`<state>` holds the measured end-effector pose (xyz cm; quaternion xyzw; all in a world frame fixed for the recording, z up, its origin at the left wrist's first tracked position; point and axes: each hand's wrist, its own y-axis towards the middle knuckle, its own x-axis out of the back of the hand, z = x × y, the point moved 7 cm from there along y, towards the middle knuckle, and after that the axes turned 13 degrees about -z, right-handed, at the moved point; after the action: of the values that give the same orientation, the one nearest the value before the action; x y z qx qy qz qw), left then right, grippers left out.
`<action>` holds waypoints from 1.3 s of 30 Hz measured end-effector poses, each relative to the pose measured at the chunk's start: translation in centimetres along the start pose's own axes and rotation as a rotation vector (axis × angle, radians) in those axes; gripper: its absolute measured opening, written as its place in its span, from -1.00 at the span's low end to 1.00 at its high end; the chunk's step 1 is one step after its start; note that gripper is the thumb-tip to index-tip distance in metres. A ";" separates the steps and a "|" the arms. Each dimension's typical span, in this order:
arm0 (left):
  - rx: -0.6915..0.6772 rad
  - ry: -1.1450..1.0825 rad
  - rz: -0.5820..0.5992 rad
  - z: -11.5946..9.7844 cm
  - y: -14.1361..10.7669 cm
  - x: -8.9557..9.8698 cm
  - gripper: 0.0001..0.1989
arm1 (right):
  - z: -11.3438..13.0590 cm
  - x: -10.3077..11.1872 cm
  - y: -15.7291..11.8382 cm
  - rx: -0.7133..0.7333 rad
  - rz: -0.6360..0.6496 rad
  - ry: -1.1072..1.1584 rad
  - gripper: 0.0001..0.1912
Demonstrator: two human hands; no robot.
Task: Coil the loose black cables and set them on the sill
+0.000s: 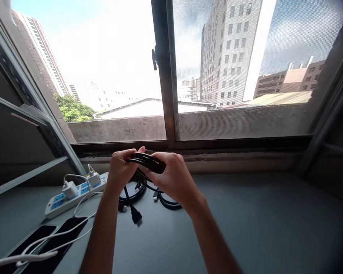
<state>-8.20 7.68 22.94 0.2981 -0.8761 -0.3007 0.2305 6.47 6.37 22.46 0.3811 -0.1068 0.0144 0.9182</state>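
Observation:
Both hands grip a bundled black cable (148, 161) above the grey tabletop. My left hand (122, 167) is closed round its left end, and my right hand (171, 173) is closed round its right end. Below the left hand a black connector plug (136, 215) hangs or lies near the table; I cannot tell which. Under and behind the hands lie a coiled black cable (140, 195) on the left and a second coiled black cable (171, 205) on the right, partly hidden by my right hand. A small plug (156, 196) shows beside the second coil.
A white power strip (53, 211) with chargers (71, 189) stands on the left of the grey table (260, 220). Two dark phones (31, 239) lie in front of it, crossed by white charging cords (74, 227). Ahead is a window frame (171, 125); metal bars (54, 129) stand at the left.

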 end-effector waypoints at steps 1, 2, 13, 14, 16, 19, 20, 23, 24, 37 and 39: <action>0.070 -0.071 -0.054 0.3 0.0 0.4 -0.60 | 0.1 -0.3 -0.1 -0.008 0.012 0.028 -0.91; 0.130 -0.146 -0.097 0.4 -0.1 0.8 -0.58 | 0.1 -0.6 -0.2 -0.017 0.021 0.063 -0.90; 0.296 -0.460 0.169 -2.5 -2.5 0.3 -0.59 | -1.2 1.8 0.8 -0.112 -0.177 0.365 -0.74; 0.301 -0.436 0.216 -2.4 -2.7 0.0 -0.61 | -1.8 2.1 1.0 -0.120 -0.204 0.327 -0.74; 0.248 -0.354 0.177 -2.2 -2.6 0.1 -0.67 | -3.0 2.6 1.3 -0.141 -0.254 0.172 -0.73; 0.017 -0.135 -0.085 -2.6 -2.0 1.2 -0.69 | -3.5 3.0 1.5 -0.122 -0.285 -0.078 -0.74; -0.063 -0.051 -0.158 -3.1 -2.1 1.4 -0.67 | -3.2 3.0 1.5 -0.090 -0.272 -0.100 -0.78; -0.209 0.118 -0.204 -4.4 -2.9 0.7 -0.65 | -1.6 2.5 1.1 0.025 -0.203 -0.042 -0.85; -0.222 0.138 -0.189 -4.6 -3.2 0.3 -0.66 | -1.3 2.3 0.9 0.041 -0.168 -0.031 -0.82; -0.173 -0.110 -0.190 -4.8 -3.7 -0.4 -0.64 | 0.8 1.6 -0.6 -0.107 0.076 0.214 -0.68; -0.106 -0.152 -0.139 -3.9 -3.3 -0.9 -0.65 | 0.5 2.1 -0.5 -0.167 0.000 0.281 -0.65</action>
<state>-4.05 4.63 23.29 0.3219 -0.8512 -0.3835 0.1573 8.52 5.55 22.88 0.2977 0.0220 0.0588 0.9526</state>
